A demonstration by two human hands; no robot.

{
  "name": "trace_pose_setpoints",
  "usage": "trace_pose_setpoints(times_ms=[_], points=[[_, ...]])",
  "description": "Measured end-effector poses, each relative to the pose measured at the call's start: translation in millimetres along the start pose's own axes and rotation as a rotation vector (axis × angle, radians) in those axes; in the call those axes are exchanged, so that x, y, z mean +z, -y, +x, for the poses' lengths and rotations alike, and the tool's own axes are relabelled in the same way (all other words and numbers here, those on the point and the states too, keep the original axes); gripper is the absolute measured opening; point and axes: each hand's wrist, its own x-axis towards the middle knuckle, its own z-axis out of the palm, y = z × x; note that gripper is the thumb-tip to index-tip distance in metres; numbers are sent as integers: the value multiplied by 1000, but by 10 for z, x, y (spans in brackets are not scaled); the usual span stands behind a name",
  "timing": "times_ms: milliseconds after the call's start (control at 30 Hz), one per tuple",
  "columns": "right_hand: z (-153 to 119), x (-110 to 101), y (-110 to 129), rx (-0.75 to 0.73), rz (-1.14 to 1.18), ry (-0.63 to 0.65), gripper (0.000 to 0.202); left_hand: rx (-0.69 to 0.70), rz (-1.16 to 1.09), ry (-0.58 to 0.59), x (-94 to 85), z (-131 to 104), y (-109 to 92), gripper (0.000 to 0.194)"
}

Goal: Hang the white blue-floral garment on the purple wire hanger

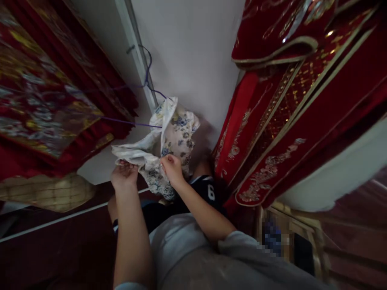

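Observation:
A white cloth with blue and grey flowers [181,137] hangs bunched in front of me by a thin purple cord [130,122]. My left hand [124,175] has its fingers curled at the lower left edge of the cloth, gripping it. Closer to the middle, my right hand [172,169] pinches a fold of the same fabric. Between the two hands the cloth sags in loose folds, and its lower part hangs down above my lap.
Red embroidered drapes hang at the left [39,92], and red sequined garments [272,121] hang at the right. A pale wall [193,48] with a metal post [133,40] stands behind the cloth. Low at the right is a wooden bench [317,241], partly blurred out.

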Motion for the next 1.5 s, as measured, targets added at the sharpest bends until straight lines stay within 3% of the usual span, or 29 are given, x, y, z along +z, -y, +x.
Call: trace_pose_setpoints(times_ms=[67,133,200,233,300,367,433,500,567,633,667,767,833,933,1000,1067,1167,1267,1367,1500], points=[[-34,-25,-107,-30,-16,-86,23,-194,-16,-27,87,-187,88,28],[-127,-34,-157,-102,-65,-165,17,-192,-9,84,227,-394,74,26],[-262,-18,-139,-246,-154,-226,17,-47,53,300,394,-628,-1,22],[-332,-2,-105,-333,-199,-237,26,68,101,409,477,-753,-47,18],[-440,31,-2,-470,-240,-170,47,307,271,551,617,-996,-138,12],[-478,43,126,-506,-181,-57,54,488,527,658,704,-1196,-220,9],[-439,10,258,-464,-86,-38,50,598,700,726,741,-1320,-289,10],[-351,-70,384,-391,-64,-34,38,674,764,713,750,-1361,-338,12],[-263,-178,500,-304,-172,138,17,733,814,643,747,-1333,-364,14],[-219,-287,604,-169,-241,340,20,710,856,637,728,-1267,-357,17],[-217,-335,653,-84,-226,394,26,644,872,693,708,-1233,-339,20],[-243,-446,799,154,-72,445,34,407,869,962,597,-1177,-240,40],[-231,-498,910,265,6,461,42,330,882,1109,496,-1195,-169,52],[-147,-565,1117,327,-31,515,47,208,974,1299,377,-1252,-150,48],[-82,-610,1297,305,-119,572,45,238,1087,1374,346,-1243,-228,42],[-20,-658,1508,260,-213,656,41,420,1262,1343,339,-1153,-370,40],[131,-725,1803,130,-315,734,32,648,1590,1173,300,-877,-630,42],[435,-739,1889,-52,-349,598,33,707,1858,927,165,-565,-854,44],[854,-615,1664,-226,-461,429,37,672,1948,725,-3,-378,-1025,37],[1365,-279,1160,-522,-731,343,28,638,1817,708,-115,-345,-1198,31]])
